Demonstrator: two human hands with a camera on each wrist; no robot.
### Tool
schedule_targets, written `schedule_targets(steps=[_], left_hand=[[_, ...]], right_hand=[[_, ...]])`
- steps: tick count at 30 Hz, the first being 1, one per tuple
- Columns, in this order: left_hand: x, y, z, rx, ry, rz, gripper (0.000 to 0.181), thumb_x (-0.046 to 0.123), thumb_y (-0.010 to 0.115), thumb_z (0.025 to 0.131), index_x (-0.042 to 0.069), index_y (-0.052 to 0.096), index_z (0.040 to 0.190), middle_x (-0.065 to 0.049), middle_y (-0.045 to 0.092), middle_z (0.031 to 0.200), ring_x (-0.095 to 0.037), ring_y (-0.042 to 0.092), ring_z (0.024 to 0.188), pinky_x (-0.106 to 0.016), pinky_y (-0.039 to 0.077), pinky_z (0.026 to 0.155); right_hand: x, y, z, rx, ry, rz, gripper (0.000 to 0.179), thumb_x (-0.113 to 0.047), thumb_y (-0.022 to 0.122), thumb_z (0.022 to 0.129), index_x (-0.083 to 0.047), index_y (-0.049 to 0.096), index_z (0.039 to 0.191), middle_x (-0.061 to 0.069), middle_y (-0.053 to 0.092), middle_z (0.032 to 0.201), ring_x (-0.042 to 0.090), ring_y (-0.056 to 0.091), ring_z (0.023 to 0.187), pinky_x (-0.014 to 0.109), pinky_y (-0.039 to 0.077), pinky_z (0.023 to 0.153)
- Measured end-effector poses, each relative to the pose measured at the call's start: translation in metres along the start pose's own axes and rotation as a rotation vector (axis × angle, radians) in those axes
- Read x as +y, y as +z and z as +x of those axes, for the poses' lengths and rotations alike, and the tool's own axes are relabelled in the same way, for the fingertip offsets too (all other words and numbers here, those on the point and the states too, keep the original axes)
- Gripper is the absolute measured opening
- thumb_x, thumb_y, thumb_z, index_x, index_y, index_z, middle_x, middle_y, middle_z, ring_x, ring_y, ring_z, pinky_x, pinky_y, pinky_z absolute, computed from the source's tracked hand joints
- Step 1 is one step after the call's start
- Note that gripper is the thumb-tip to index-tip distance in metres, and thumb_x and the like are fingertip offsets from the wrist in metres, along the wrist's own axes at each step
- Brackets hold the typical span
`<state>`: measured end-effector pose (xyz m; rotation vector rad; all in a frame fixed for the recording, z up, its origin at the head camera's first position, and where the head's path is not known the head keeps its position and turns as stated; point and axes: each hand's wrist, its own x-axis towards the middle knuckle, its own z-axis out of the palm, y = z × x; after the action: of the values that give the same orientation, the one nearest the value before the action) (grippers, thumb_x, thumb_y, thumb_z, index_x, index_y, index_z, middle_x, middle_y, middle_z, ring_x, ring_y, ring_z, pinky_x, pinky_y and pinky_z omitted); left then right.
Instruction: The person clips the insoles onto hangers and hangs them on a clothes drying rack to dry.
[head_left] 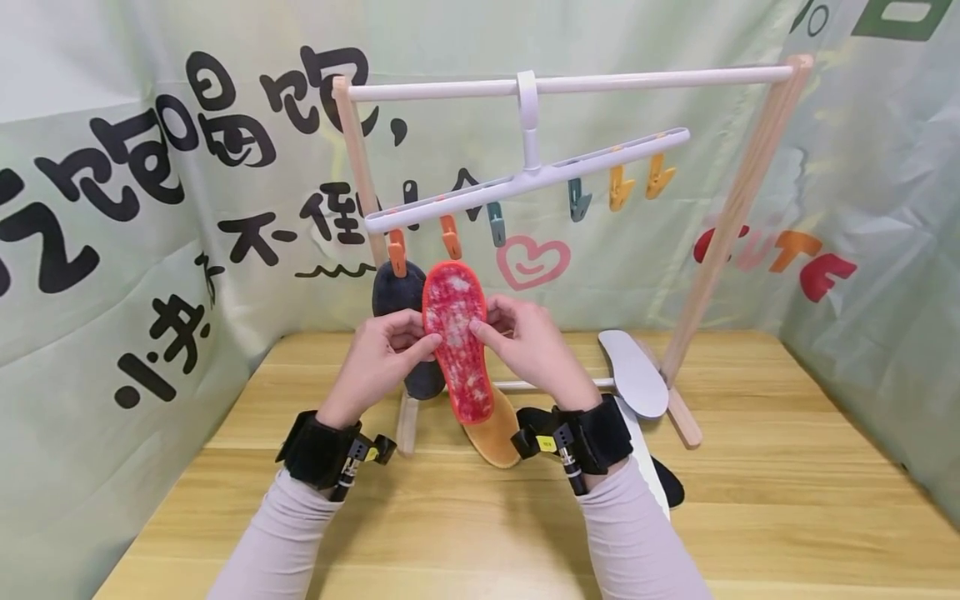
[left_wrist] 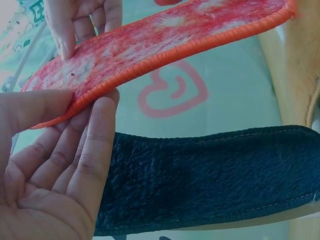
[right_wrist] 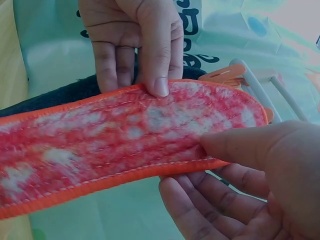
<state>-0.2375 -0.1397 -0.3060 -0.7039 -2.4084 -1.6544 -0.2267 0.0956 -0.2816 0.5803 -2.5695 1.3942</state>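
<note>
A red-and-white insole (head_left: 455, 350) with a bright orange-red edge is held upright between both hands, its top just under an orange clip (head_left: 450, 237). My left hand (head_left: 382, 354) pinches its left edge, thumb in front and fingers behind. On the opposite edge my right hand (head_left: 528, 342) pinches it the same way, as the right wrist view also shows. A dark insole (head_left: 393, 296) hangs from another orange clip (head_left: 397, 254) at the left end of the white hanger (head_left: 532, 179), partly behind my left hand. Both clips belong to that hanger.
The hanger tilts on a wooden rack with a white rod (head_left: 645, 81). Green clips (head_left: 578, 200) and yellow clips (head_left: 621, 189) line its right part. A tan insole (head_left: 498, 433) lies behind the red one. A grey-white insole (head_left: 633, 375) leans by the rack's right foot, above a black one (head_left: 667, 483).
</note>
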Motion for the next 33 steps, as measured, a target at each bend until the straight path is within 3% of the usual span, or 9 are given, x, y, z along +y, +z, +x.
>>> schedule_targets(steps=[5,12,22,33], left_hand=[[-0.003,-0.001,0.0,-0.001,-0.006,0.016,0.018,0.009,0.075,0.101,0.0,0.074,0.116,-0.019,0.078,0.102,-0.027,0.08,0.091,-0.051,0.066,0.087],[-0.005,-0.001,0.003,0.002,-0.012,0.024,0.015,0.008,0.074,0.101,0.0,0.074,0.114,-0.018,0.077,0.1,-0.029,0.08,0.089,-0.053,0.066,0.086],[-0.011,-0.001,0.004,0.007,-0.025,0.019,0.013,0.007,0.075,0.101,0.0,0.074,0.111,-0.018,0.076,0.098,-0.025,0.08,0.086,-0.053,0.066,0.084],[-0.015,0.0,0.005,0.012,-0.036,0.022,0.01,0.008,0.075,0.101,0.001,0.073,0.107,-0.016,0.076,0.097,-0.024,0.08,0.087,-0.054,0.066,0.084]], right_hand=[[0.0,0.001,0.002,0.041,-0.01,0.036,0.041,-0.024,0.071,0.105,-0.007,0.063,0.142,0.012,0.075,0.123,0.027,0.072,0.114,0.047,0.062,0.102],[-0.001,-0.002,0.012,0.08,-0.048,0.109,0.054,-0.024,0.068,0.107,-0.006,0.053,0.156,0.016,0.066,0.146,0.03,0.065,0.136,0.047,0.054,0.115],[-0.021,-0.004,0.03,0.091,-0.121,0.1,0.066,-0.033,0.068,0.107,-0.01,0.044,0.164,0.011,0.052,0.165,0.022,0.053,0.152,0.041,0.047,0.122],[-0.036,0.001,0.046,0.118,-0.142,0.151,0.065,-0.029,0.063,0.11,-0.008,0.038,0.166,0.009,0.045,0.17,0.02,0.047,0.156,0.038,0.044,0.125]])
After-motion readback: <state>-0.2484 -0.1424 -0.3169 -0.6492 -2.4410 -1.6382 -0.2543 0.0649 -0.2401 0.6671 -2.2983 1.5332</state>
